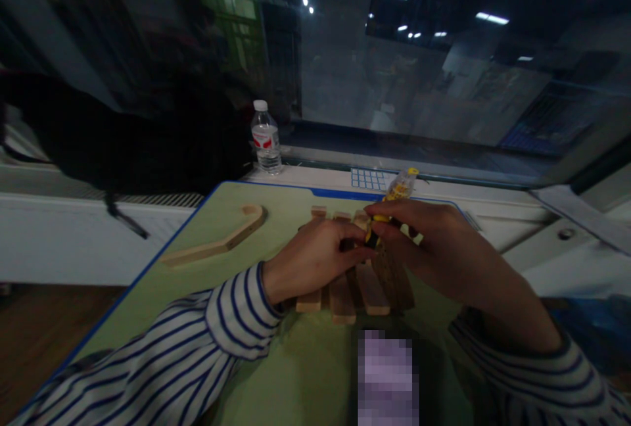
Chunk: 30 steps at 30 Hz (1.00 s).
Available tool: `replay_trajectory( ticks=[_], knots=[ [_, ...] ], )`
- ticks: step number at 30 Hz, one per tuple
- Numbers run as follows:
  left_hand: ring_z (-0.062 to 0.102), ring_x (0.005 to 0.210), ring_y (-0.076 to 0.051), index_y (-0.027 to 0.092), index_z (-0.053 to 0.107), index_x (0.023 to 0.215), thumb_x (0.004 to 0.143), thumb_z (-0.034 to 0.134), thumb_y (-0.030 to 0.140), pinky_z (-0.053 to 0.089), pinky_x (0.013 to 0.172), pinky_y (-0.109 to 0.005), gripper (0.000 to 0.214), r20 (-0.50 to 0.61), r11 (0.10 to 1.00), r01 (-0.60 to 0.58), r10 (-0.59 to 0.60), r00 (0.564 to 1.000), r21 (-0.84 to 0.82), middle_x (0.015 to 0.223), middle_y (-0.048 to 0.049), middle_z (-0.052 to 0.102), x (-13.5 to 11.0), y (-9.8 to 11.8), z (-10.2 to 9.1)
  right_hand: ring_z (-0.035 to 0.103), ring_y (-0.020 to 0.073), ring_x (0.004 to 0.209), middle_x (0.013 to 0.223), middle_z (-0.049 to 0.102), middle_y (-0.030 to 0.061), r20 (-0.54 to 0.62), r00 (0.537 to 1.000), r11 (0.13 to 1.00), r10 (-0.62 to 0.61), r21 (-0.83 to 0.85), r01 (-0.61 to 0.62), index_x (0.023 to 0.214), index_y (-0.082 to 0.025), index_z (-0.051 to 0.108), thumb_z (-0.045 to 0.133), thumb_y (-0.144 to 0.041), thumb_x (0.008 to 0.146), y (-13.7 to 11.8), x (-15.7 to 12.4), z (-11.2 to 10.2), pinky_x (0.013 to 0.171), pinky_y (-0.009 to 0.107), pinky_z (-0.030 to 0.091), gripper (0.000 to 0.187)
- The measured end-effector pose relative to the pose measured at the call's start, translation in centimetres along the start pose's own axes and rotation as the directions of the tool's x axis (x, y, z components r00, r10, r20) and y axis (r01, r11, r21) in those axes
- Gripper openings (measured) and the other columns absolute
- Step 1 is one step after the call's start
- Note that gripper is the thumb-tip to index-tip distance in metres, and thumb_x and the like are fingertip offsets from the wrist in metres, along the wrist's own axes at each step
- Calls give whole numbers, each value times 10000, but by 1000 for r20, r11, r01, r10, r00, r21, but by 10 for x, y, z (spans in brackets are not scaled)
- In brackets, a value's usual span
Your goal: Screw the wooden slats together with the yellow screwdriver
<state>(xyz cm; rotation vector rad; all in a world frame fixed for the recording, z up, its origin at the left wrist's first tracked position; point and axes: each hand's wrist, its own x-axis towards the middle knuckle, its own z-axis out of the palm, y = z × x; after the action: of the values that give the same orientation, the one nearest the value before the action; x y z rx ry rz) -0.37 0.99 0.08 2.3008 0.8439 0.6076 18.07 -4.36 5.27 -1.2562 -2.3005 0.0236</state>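
A rack of several wooden slats [355, 291] lies on the green table [197, 294] in front of me. My left hand [313, 258] rests on top of the slats, fingers curled and pressing down. My right hand [428, 238] is closed round a yellow-handled screwdriver [394, 199] whose clear yellow handle sticks up and away from me. Its dark lower end meets the slats between my two hands. Both arms wear striped sleeves.
A curved wooden piece [221, 236] lies on the table to the left. A plastic water bottle [266, 138] stands on the sill behind, by a dark window. A dark bag [128, 130] sits at the left. A blurred patch [387, 377] covers the near table.
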Motion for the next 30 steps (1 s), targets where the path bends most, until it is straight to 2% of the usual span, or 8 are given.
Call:
replay_trajectory(
  ticks=[8, 17, 25, 28, 30],
  knots=[
    [655, 840, -178, 215, 705, 1003, 909, 546, 324, 481, 778, -253, 214, 34, 999, -28, 27, 999, 25, 913, -21, 721, 1, 1, -2, 689, 203, 903, 1057, 730, 64, -7, 999, 998, 45, -46, -45, 1082, -191, 656, 526, -218, 911, 0, 0, 2, 795, 322, 509, 216],
    [650, 852, -176, 206, 694, 1011, 925, 521, 304, 470, 772, -261, 217, 57, 998, -44, 41, 998, 41, 943, -32, 710, 0, 3, -2, 688, 198, 825, 982, 738, 41, -28, 998, 994, 55, -88, -58, 1053, -216, 643, 567, -248, 889, 5, -2, 3, 711, 303, 485, 184],
    [639, 782, -169, 245, 721, 933, 922, 520, 332, 420, 674, -255, 220, 91, 967, -11, -13, 996, 253, 853, -9, 702, -5, 12, -20, 678, 178, 797, 953, 734, 38, -27, 998, 996, 52, -75, -54, 1036, -205, 646, 526, -280, 920, 3, -1, 3, 692, 289, 469, 183],
    [644, 794, -154, 263, 724, 943, 912, 545, 311, 410, 681, -240, 187, 220, 975, -90, 44, 975, 205, 853, 10, 707, -11, 18, -29, 668, 163, 757, 910, 730, 19, -30, 999, 996, 45, -78, -47, 1032, -204, 645, 531, -281, 920, 3, 1, 4, 639, 271, 447, 177],
    [644, 780, -139, 258, 718, 922, 910, 566, 292, 412, 702, -231, 156, 346, 979, -169, 120, 931, 115, 835, 23, 708, -15, 22, -32, 668, 160, 766, 918, 728, 15, -33, 999, 996, 35, -79, -37, 1038, -204, 642, 532, -284, 922, 4, 1, 4, 640, 266, 443, 179]
  ],
)
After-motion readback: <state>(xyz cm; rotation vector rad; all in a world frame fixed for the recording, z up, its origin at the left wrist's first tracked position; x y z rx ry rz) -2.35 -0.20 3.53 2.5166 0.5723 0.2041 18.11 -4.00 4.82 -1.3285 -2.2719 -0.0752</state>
